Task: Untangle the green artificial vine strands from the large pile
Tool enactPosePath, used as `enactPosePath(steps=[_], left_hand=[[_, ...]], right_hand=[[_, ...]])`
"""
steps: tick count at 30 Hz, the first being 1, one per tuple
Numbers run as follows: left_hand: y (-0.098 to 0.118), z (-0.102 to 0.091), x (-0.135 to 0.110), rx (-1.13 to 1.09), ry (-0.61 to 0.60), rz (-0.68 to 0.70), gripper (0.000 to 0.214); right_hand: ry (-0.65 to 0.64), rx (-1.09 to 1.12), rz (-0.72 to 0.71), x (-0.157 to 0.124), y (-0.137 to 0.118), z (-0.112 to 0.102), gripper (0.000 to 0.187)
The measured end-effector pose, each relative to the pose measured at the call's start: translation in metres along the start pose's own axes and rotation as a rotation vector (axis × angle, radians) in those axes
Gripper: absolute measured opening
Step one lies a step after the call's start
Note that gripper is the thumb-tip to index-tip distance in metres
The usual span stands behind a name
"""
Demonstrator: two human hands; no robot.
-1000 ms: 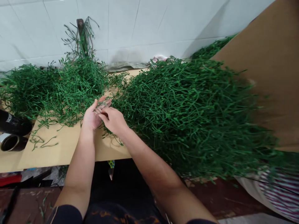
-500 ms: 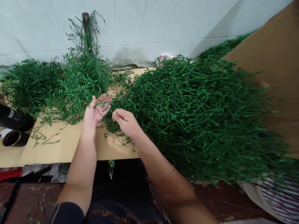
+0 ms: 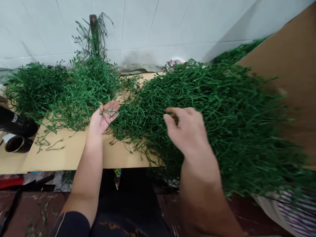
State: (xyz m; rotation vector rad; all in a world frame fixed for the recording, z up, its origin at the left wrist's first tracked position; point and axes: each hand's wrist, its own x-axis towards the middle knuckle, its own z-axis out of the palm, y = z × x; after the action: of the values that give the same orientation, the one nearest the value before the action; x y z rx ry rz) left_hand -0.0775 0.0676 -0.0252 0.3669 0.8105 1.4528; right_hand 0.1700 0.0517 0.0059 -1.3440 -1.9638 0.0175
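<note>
Cardboard worktop (image 3: 66,158), cup (image 3: 27,147) far left. Left hand (image 3: 103,119) spread palm-up with a few stems (image 3: 109,111) across it; any tilt could spill them. Right hand (image 3: 189,131) half-curled over the big pile (image 3: 229,118), nothing visible in it; tangles could drag extras along.

Thin, knob-tipped green stems (image 3: 227,102), densely heaped and tangled

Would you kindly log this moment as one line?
left hand: open, palm up, green stems across it; right hand: over large green pile, contact unclear; smaller green pile: beyond left hand
</note>
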Motion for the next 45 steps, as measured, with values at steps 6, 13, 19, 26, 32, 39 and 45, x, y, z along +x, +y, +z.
enactPosePath(steps=[6,13,19,26,32,39,45], left_hand=[[-0.006,0.006,-0.001,-0.029,-0.088,-0.03,0.045],[-0.009,0.008,0.002,0.005,-0.124,-0.036,0.048],[-0.007,0.011,0.001,0.033,-0.151,-0.013,0.052],[-0.01,0.018,-0.004,0.004,-0.14,-0.077,0.053],[-0.009,0.013,-0.002,0.033,-0.223,-0.037,0.057],[-0.009,0.012,0.0,0.022,-0.117,-0.006,0.056],[-0.011,0.001,0.006,0.01,-0.064,0.0,0.046]], right_hand=[[0.028,-0.09,-0.079,0.012,-0.027,0.02,0.059],[-0.395,0.212,-0.235,0.024,-0.075,0.092,0.033],[-0.374,0.464,-0.052,0.025,-0.063,0.103,0.015],[-0.181,0.581,-0.076,0.019,-0.064,0.105,0.05],[-0.298,0.584,-0.109,0.02,-0.061,0.116,0.015],[-0.469,0.83,-0.041,0.016,-0.061,0.102,0.013],[-0.633,1.06,-0.008,0.005,-0.06,0.08,0.025]])
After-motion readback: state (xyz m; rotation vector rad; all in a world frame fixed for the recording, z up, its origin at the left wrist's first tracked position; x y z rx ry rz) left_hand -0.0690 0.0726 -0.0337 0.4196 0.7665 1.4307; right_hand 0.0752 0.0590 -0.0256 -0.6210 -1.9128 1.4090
